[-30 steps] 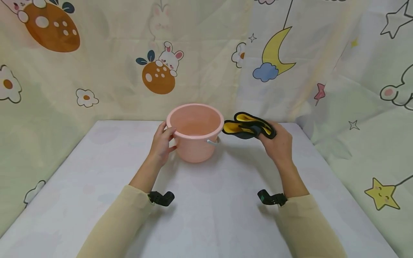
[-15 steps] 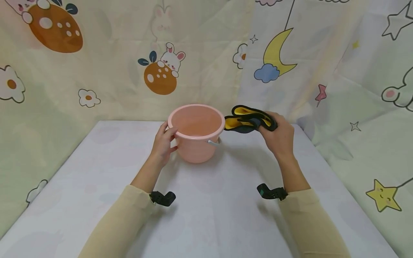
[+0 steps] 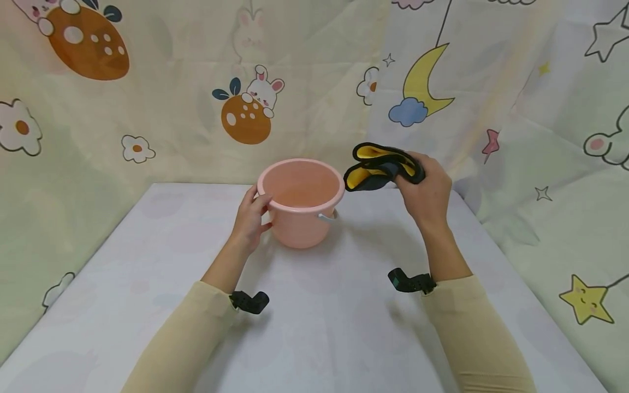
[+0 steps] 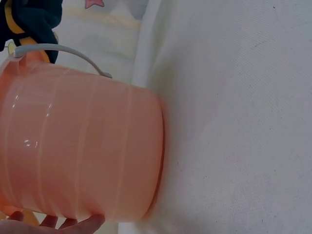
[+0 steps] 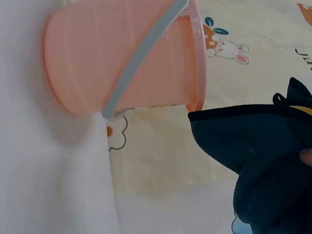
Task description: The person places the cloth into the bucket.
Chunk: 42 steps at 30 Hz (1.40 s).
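A pink plastic bucket (image 3: pixel 300 226) stands upright on the white-covered table, its grey handle (image 5: pixel 141 56) hanging down the side. My left hand (image 3: pixel 249 218) holds the bucket's left side just below the rim; its fingertips (image 4: pixel 87 225) lie against the wall in the left wrist view. To the right of the bucket, my right hand (image 3: pixel 427 188) grips a folded cleaning cloth (image 3: pixel 380 166), dark grey-green outside and yellow inside with black edging. The cloth is in the air at about rim height, its left end close to the rim. A small loop shows on it in the right wrist view.
A patterned curtain (image 3: pixel 314 87) with rabbits, a moon and stars hangs behind the table and along its sides. The white tabletop (image 3: pixel 314 327) stretches in front of the bucket. A small black camera sits on each wrist.
My right hand has lifted the cloth upward, from beside the bucket's rim to slightly higher. The left hand and the bucket have stayed in place; the head view has shifted slightly.
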{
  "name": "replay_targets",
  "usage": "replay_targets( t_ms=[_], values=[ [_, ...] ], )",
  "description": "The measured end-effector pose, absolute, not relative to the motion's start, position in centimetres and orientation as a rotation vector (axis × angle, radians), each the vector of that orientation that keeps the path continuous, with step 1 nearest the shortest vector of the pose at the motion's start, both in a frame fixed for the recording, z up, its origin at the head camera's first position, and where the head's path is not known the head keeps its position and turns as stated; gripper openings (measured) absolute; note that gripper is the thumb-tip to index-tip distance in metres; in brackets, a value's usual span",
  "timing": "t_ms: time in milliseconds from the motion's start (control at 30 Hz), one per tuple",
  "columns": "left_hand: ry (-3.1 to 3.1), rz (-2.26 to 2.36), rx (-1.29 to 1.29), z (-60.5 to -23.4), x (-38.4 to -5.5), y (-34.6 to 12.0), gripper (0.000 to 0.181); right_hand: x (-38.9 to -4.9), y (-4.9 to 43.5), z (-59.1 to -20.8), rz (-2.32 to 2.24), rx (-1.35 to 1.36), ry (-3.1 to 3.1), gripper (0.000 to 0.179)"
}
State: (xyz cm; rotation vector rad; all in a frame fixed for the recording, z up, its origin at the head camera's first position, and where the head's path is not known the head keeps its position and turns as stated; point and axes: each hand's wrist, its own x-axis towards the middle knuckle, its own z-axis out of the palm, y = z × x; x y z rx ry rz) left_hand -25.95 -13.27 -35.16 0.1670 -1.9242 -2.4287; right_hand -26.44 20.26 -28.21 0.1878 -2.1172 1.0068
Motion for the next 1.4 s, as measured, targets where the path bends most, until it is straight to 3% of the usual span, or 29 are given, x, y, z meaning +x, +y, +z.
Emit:
replay_targets(
  t_ms=[833,1400],
  values=[
    [-1.939,-2.413,0.131,-35.2,-25.9,-13.1,0.06,-27.9,15.7,-26.3,1.135,0.293,-2.024,0.033],
    [-2.002,-2.399,0.165,-35.0,-25.7,-13.3,0.061,-28.6,10.0,-27.2,1.11,0.548,-2.182,0.038]
  ],
)
